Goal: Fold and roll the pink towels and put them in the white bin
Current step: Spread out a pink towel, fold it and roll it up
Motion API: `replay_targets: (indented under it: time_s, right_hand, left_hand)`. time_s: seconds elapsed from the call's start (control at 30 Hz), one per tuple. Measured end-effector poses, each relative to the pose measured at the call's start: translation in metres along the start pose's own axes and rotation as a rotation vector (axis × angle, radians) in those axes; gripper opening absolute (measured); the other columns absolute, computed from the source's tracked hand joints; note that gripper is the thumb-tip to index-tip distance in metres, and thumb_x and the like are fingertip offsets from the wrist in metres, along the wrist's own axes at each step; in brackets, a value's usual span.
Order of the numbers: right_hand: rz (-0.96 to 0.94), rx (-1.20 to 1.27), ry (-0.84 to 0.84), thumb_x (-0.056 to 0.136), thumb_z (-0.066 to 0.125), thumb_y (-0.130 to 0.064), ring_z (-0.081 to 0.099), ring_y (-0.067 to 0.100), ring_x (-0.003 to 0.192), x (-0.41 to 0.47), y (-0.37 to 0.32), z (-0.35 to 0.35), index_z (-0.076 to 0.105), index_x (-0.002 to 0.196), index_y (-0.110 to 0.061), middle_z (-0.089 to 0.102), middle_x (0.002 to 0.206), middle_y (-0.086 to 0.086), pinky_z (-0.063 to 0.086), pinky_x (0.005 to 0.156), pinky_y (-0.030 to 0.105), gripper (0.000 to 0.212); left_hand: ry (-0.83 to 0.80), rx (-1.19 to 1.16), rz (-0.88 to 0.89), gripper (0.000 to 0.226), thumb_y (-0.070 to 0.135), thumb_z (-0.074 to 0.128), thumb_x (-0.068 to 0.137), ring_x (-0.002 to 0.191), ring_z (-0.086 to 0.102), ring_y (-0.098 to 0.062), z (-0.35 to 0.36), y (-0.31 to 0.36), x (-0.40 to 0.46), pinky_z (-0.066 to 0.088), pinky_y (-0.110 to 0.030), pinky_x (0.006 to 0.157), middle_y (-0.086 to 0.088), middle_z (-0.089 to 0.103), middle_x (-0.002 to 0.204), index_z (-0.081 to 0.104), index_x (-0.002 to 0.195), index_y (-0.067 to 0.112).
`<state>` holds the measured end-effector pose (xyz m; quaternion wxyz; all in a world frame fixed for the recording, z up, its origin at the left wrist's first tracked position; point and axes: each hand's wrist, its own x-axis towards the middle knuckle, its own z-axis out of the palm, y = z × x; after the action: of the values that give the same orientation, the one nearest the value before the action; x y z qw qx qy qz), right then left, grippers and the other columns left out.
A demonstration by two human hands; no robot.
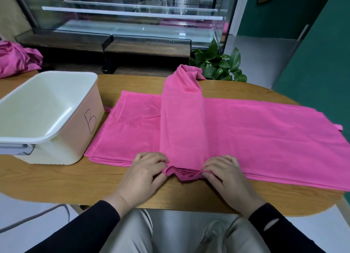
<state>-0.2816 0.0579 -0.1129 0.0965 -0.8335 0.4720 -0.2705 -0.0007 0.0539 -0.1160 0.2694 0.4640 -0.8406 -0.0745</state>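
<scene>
Behind the tabletop stands a glass display case, with a leafy plant at its right foot. Oval wooden tabletop, rounded at my right end; bare wood shows along the near edge in front of me. Across most of it lies a spread stack of pink towels, flat, long side running left to right, its right end reaching past what I can see. On top, laid crosswise from the near edge to the far one, is the folded towel strip I'm working; its far end is bunched up at the far edge of the tabletop. Laying it toward me gives a straight run to roll away from myself, I judge. White bin, marked "B", sits at my left just beside the stack, empty inside as far as I see, so the drop should be a short reach. More crumpled pink cloth sits far left, apart. My left hand and right hand each pinch a near corner of the strip with curled fingers, turning its end over to start the roll. Room ahead is open along the strip; the bin wall limits leftward sweep.
</scene>
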Motion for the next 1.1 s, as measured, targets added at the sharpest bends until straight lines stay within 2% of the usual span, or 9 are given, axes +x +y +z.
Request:
replay_targets:
  time_s: [0.13,0.23,0.37,0.53,0.67,0.73,0.87,0.93,1.1]
  right_hand:
    - [0.037,0.067,-0.056,0.103,0.042,-0.053,0.051,0.001,0.105,-0.001,0.008,0.005,0.066,0.090,-0.028,0.059,0.101,-0.025,0.035,0.097,0.037,0.037]
    - [0.047,0.115,-0.035,0.103,0.044,-0.051,0.053,0.004,0.106,-0.001,0.007,0.007,0.066,0.088,-0.030,0.060,0.100,-0.025,0.035,0.098,0.038,0.034]
    - [0.094,0.169,-0.003,0.102,0.044,-0.046,0.055,0.005,0.107,-0.002,0.007,0.008,0.061,0.083,-0.033,0.062,0.098,-0.024,0.035,0.099,0.036,0.029]
    - [0.148,0.164,0.046,0.096,0.051,-0.046,0.056,0.003,0.100,-0.001,0.005,0.010,0.053,0.077,-0.038,0.062,0.091,-0.023,0.031,0.092,0.020,0.021]
    - [0.178,0.117,0.087,0.093,0.057,-0.041,0.050,-0.006,0.098,-0.002,0.007,0.015,0.058,0.093,-0.035,0.057,0.091,-0.023,0.032,0.088,0.013,0.006]
    - [0.117,0.056,0.100,0.095,0.064,-0.030,0.049,-0.004,0.094,-0.003,0.008,0.018,0.060,0.099,-0.032,0.055,0.096,-0.021,0.037,0.089,0.019,0.007]
    - [0.020,-0.106,0.127,0.090,0.070,-0.015,0.053,0.015,0.107,-0.008,0.011,0.022,0.074,0.098,-0.019,0.057,0.113,-0.007,0.042,0.092,0.033,0.010]
    - [0.021,-0.134,0.145,0.086,0.066,-0.017,0.053,0.017,0.108,-0.011,0.011,0.021,0.076,0.095,-0.018,0.058,0.114,-0.007,0.040,0.091,0.034,0.014]
    - [0.002,-0.153,0.098,0.086,0.064,-0.033,0.054,0.011,0.104,-0.015,0.007,0.017,0.077,0.097,-0.022,0.061,0.108,-0.013,0.033,0.089,0.029,0.020]
  left_hand:
    - [-0.022,0.017,0.044,0.032,0.052,0.059,0.091,0.118,0.056,-0.007,0.000,0.002,-0.004,0.034,-0.036,0.103,0.010,0.065,0.116,0.074,0.101,0.026]
    - [-0.017,0.043,0.103,0.029,0.049,0.054,0.098,0.104,0.056,-0.009,0.002,0.004,-0.005,0.036,-0.034,0.097,0.010,0.061,0.106,0.072,0.094,0.026]
    - [-0.001,-0.043,-0.016,0.031,0.043,0.049,0.101,0.095,0.052,-0.010,0.002,0.003,-0.001,0.035,-0.035,0.090,0.014,0.054,0.093,0.065,0.082,0.024]
    - [0.015,-0.044,-0.127,0.039,0.044,0.048,0.096,0.088,0.047,-0.010,0.005,0.000,0.003,0.030,-0.032,0.082,0.013,0.053,0.084,0.058,0.068,0.020]
    - [0.025,-0.077,-0.174,0.027,0.042,0.056,0.088,0.085,0.047,-0.008,0.006,-0.001,0.005,0.030,-0.031,0.082,0.014,0.054,0.081,0.059,0.072,0.021]
    - [0.038,-0.072,-0.159,0.011,0.036,0.061,0.086,0.087,0.049,-0.008,0.007,-0.001,0.004,0.033,-0.033,0.082,0.015,0.053,0.085,0.061,0.086,0.025]
    - [0.058,0.076,0.038,0.008,0.028,0.065,0.092,0.093,0.052,-0.013,0.009,-0.003,-0.002,0.033,-0.034,0.084,0.010,0.056,0.098,0.069,0.098,0.025]
    - [0.066,0.146,0.118,0.015,0.030,0.062,0.092,0.095,0.053,-0.014,0.009,-0.002,-0.004,0.033,-0.033,0.084,0.009,0.059,0.099,0.073,0.100,0.024]
    - [0.078,0.199,0.141,0.019,0.038,0.069,0.087,0.093,0.058,-0.015,0.008,0.003,-0.005,0.038,-0.037,0.081,0.011,0.064,0.100,0.077,0.096,0.024]
